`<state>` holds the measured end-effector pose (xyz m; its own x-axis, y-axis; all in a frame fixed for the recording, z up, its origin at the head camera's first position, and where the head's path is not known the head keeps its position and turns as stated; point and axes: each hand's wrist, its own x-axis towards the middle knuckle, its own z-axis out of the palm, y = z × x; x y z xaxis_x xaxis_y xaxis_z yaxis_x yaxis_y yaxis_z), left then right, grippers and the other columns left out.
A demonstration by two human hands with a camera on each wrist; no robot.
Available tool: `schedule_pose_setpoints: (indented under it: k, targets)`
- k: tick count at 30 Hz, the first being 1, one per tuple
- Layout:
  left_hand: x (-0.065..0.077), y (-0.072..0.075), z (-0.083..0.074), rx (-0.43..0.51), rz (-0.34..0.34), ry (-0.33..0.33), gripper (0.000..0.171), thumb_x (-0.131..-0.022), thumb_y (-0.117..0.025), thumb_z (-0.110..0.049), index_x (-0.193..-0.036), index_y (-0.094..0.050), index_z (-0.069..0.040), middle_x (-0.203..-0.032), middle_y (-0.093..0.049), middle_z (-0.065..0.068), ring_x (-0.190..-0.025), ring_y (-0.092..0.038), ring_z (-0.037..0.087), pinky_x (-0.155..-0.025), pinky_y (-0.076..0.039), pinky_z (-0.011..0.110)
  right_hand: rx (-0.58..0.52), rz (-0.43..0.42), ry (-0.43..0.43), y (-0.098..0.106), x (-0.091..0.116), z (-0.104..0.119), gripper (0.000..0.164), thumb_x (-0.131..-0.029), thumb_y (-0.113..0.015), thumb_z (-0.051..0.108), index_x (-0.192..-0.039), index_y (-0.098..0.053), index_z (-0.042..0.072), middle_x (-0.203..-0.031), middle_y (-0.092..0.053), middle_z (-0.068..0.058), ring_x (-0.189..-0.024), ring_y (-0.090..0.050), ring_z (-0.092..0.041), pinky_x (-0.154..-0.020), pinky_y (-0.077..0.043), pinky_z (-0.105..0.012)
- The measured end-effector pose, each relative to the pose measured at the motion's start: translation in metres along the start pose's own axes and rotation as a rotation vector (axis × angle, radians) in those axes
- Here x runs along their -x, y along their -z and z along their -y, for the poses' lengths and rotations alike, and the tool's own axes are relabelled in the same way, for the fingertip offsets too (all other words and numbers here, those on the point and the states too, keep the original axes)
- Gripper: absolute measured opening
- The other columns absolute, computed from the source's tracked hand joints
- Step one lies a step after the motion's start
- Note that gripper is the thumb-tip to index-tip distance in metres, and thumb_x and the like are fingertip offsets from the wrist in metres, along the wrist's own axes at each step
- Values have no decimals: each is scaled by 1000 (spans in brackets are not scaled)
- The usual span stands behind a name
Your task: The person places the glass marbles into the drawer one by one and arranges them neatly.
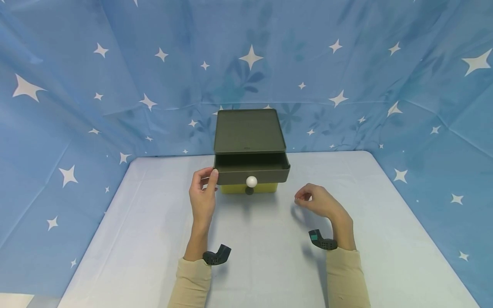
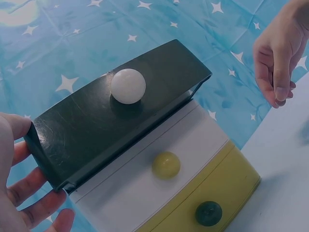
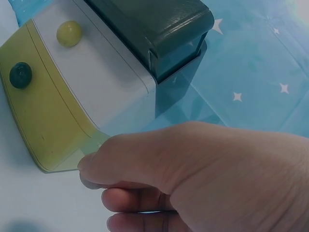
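A small chest of drawers (image 1: 249, 130) stands at the table's back edge, with its dark green top drawer (image 1: 231, 177) pulled out. That drawer has a white knob (image 1: 251, 182), and no contents show in its visible part. My left hand (image 1: 203, 194) holds the drawer's left front corner, thumb at the corner and fingers along the side. Below are a white drawer with a yellow knob (image 2: 166, 165) and a yellow drawer (image 2: 203, 191) with a green knob (image 2: 208, 213). To the chest's right, my right hand (image 1: 317, 200) hovers with loosely curled fingers, thumb near the index finger, holding nothing visible.
A white cloth (image 1: 146, 239) covers the table. Behind it and on both sides hangs a blue curtain (image 1: 161, 77) with white stars. Each wrist carries a black strapped device, the left one (image 1: 217, 255) and the right one (image 1: 322, 240).
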<state>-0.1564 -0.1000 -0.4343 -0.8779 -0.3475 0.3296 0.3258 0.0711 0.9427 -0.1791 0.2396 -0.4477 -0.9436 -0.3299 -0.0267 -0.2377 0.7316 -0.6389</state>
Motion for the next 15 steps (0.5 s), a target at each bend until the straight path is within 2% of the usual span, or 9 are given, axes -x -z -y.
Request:
schedule_pose_setpoints:
  k: [7, 15]
  targets:
    - [0, 0, -1, -1, -2, 11, 30, -98, -65, -28, -120, -63, -6, -114, -63, 6, -95, -59, 15, -71, -53, 19, 2, 0, -10, 1, 0, 0, 11, -90, -70, 18, -98, -72, 9, -94, -67, -2, -88, -58, -16, -78, -48, -33]
    - [0, 0, -1, -1, -5, 20, 30, -99, -65, -27, -119, -64, -6, -113, -63, 8, -95, -58, 17, -71, -52, 18, -1, -2, -7, 2, 1, 1, 12, -91, -70, 19, -99, -72, 9, -95, -67, -3, -90, -58, -16, -77, -48, -32]
